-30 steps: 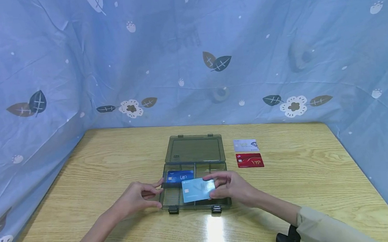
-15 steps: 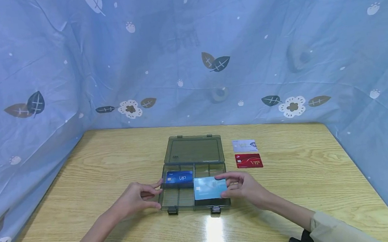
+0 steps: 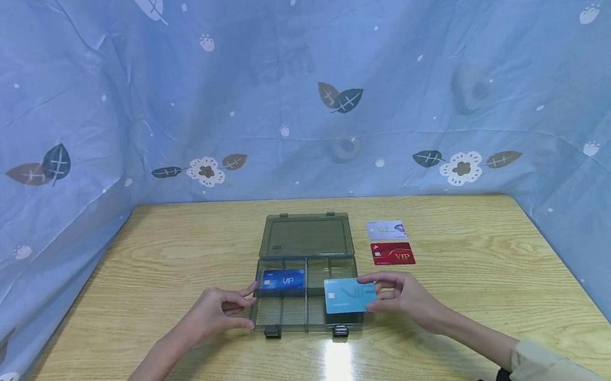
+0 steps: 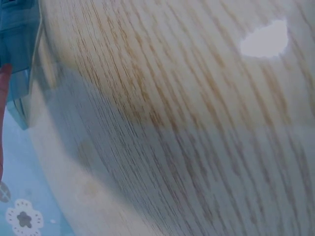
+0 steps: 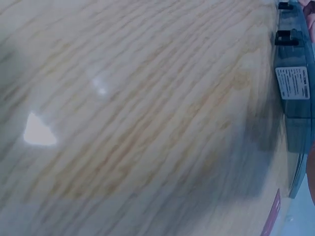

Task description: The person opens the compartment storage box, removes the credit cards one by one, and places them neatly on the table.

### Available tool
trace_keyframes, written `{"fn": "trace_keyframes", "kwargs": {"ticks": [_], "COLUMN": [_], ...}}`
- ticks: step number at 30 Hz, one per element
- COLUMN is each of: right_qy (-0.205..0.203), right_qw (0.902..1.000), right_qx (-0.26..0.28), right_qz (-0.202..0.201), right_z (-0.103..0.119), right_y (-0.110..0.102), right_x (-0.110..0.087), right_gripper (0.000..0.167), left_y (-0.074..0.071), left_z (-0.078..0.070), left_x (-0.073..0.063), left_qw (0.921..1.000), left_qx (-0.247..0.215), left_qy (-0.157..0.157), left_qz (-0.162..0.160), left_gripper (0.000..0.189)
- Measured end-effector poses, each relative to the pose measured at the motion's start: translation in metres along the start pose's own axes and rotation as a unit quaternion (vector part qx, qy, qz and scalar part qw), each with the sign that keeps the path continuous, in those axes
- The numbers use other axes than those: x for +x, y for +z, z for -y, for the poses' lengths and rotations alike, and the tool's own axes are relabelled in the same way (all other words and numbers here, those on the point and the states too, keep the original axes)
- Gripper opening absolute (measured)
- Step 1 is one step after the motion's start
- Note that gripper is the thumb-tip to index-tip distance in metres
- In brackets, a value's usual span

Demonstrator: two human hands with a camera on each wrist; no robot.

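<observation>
In the head view, a clear grey plastic compartment box [image 3: 307,326] lies with its lid [image 3: 310,234] swung back flat behind it. My left hand [image 3: 223,311] holds the box's left side, thumb near the front corner and fingers farther back on the rim. A dark blue VIP card [image 3: 283,279] lies in the back left compartment. My right hand [image 3: 403,298] pinches a light blue card [image 3: 347,296] by its right edge, face up, over the front right compartment. Both wrist views show the box's outer side, with a label [image 5: 293,83] in the right one.
To the right of the lid, a silver VIP card [image 3: 386,229] lies behind a red VIP card [image 3: 393,253] on the wooden table [image 3: 188,246]. Two dark latches [image 3: 340,331] stick out at the box's front edge. A blue patterned cloth [image 3: 281,62] surrounds the table's back and sides.
My right hand has carried the light blue card rightward, from the middle of the box to over its front right compartment. My left hand stays at the box's left side.
</observation>
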State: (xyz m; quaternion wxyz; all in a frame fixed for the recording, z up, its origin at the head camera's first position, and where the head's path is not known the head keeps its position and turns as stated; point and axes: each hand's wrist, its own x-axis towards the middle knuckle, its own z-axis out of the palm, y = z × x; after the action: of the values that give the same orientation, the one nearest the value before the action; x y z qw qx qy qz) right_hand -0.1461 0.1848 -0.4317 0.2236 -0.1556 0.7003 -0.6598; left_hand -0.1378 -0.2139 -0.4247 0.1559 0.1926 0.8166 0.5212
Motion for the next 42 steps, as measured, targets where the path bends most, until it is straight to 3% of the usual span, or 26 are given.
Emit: {"fn": "trace_keyframes", "kwargs": {"ticks": [42], "right_qy": [-0.015], "right_qw": [0.9985], "right_qx": [-0.051], "right_qz": [-0.013], "right_z": [-0.025], "right_y": [-0.080], "right_x": [-0.048], "right_gripper": [0.063], "left_y": [0.001], "left_z": [-0.002], "left_x": [0.000], "left_qw": [0.9999], "left_qx": [-0.009], "left_qy": [-0.013], "left_qz": [0.001], "left_gripper": [0.034]}}
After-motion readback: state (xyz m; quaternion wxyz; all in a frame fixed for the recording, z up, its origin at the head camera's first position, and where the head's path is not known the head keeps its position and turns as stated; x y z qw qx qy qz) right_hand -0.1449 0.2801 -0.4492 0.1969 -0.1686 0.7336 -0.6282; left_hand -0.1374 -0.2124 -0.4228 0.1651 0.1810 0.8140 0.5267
